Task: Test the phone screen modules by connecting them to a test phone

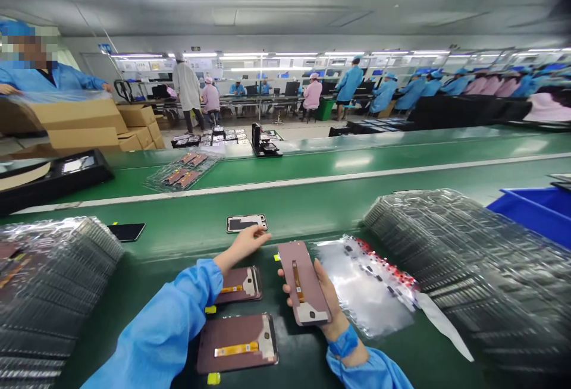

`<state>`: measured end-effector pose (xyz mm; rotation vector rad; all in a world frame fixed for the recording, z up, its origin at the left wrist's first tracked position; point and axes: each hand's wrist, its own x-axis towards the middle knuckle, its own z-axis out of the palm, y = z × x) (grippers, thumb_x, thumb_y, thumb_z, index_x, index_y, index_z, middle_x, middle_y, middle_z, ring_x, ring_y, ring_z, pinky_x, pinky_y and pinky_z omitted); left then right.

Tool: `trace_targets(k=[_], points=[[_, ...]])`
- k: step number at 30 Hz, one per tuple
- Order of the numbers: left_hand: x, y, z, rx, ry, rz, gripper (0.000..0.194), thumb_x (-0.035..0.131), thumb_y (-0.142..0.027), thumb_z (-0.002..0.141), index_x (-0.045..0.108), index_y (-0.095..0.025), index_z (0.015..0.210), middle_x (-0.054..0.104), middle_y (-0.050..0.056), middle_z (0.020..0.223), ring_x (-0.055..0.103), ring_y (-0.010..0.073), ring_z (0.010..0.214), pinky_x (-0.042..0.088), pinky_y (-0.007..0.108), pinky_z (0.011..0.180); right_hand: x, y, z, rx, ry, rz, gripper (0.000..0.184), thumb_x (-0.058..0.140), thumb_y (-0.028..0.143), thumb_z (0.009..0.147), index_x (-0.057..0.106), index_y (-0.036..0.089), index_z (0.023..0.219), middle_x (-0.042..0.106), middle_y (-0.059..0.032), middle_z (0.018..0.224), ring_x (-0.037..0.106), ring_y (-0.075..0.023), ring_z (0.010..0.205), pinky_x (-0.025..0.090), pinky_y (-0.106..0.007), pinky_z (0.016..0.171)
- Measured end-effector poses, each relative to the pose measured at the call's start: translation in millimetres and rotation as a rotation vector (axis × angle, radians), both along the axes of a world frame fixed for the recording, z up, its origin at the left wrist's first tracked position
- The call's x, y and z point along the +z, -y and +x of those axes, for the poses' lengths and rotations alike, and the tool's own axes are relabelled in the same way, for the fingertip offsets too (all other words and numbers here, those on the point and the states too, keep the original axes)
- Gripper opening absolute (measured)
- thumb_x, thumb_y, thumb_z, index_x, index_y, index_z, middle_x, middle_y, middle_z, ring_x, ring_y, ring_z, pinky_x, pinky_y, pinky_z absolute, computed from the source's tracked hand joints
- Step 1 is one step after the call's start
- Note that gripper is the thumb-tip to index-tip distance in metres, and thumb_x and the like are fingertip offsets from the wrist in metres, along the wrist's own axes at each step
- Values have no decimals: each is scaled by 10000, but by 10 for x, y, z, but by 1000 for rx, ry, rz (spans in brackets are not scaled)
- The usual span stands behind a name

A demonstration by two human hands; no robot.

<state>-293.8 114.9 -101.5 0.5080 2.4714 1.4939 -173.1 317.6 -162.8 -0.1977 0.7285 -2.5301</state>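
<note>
My right hand point(329, 297) grips a phone screen point(300, 273) by its edges, its brown back facing up with an orange flex cable and a small yellow tab. My left hand point(245, 246) reaches forward over the bench, fingers apart and holding nothing that I can see. Just beyond its fingertips lies a phone frame point(232, 223), pale with a dark panel. Under my left forearm is a second phone screen point(254, 285), partly hidden by the sleeve. Nearer to me another phone screen point(238, 358) lies flat, also brown side up.
Stacked clear plastic trays stand at left point(66, 288) and right point(473, 258). A clear sheet point(370, 294) with red and black pieces along its edge lies beside my right hand. Farther off are a black phone point(127, 232), a tray of screens point(182, 172) and a blue bin point(535, 204).
</note>
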Motion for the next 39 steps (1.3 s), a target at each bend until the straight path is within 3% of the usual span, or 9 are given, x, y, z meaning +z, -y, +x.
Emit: trace_targets(k=[2,5,7,9,12,20,24,29,39], points=[[-51,253,-386,98,-88,-141,798,736,-512,696,519,-104,1346,441,237,1481,343,382,1403,213,506,1182,-4,-41,-29,-8,-4,-27,647,519,671,879,663,136,1213,713,-122,1187,706,-189,818,614,-330,643],[-128,708,-757,176,-106,-308,1080,859,-484,504,427,-156,1439,224,251,1603,56,498,1480,91,730,1117,-15,-48,-41,3,19,-27,654,444,647,925,679,97,1189,725,-126,1164,710,-187,806,617,-321,627],[-187,974,-828,155,-102,-349,1047,876,-473,460,493,-197,1394,343,221,1563,117,509,1469,118,735,1114,-20,-37,-38,-22,25,-19,636,424,616,948,687,82,1172,734,-131,1135,709,-178,779,613,-306,603],[-239,1159,-782,120,-136,-334,899,858,-469,493,581,-210,1307,498,175,1463,277,448,1438,188,615,1170,-15,-27,-29,-55,14,-8,595,451,604,944,693,109,1167,740,-123,1117,709,-172,761,611,-295,587],[-257,1288,-591,134,-229,-249,733,793,-460,593,619,-182,1248,564,145,1355,451,338,1329,287,442,1176,15,-15,-10,-78,2,27,565,509,633,912,706,157,1143,744,-103,1104,710,-164,751,612,-284,580],[49,1324,207,403,-237,176,779,567,-563,808,292,-187,1431,476,132,1293,594,225,1047,529,398,949,234,52,148,-291,-37,228,544,598,633,862,731,169,1112,740,-106,1107,713,-195,844,617,-308,686],[174,1218,866,338,-3,584,977,703,-633,741,204,-246,1486,504,129,1306,603,248,1071,579,349,834,374,59,287,-440,-212,384,519,652,596,835,672,240,1212,669,-118,1280,691,-263,1038,602,-391,838],[128,992,1560,185,218,742,959,880,-585,556,471,-265,1362,522,140,1378,563,335,1195,541,327,884,485,48,490,-489,-597,636,652,699,530,829,486,340,1415,526,-117,1457,584,-298,1251,522,-495,1014],[28,752,1859,-89,315,790,861,861,-515,647,493,-334,1404,547,103,1416,536,316,1271,397,406,1098,755,205,864,-532,-1146,1146,559,611,390,925,438,328,1453,469,-116,1458,501,-236,1340,483,-381,1073]])
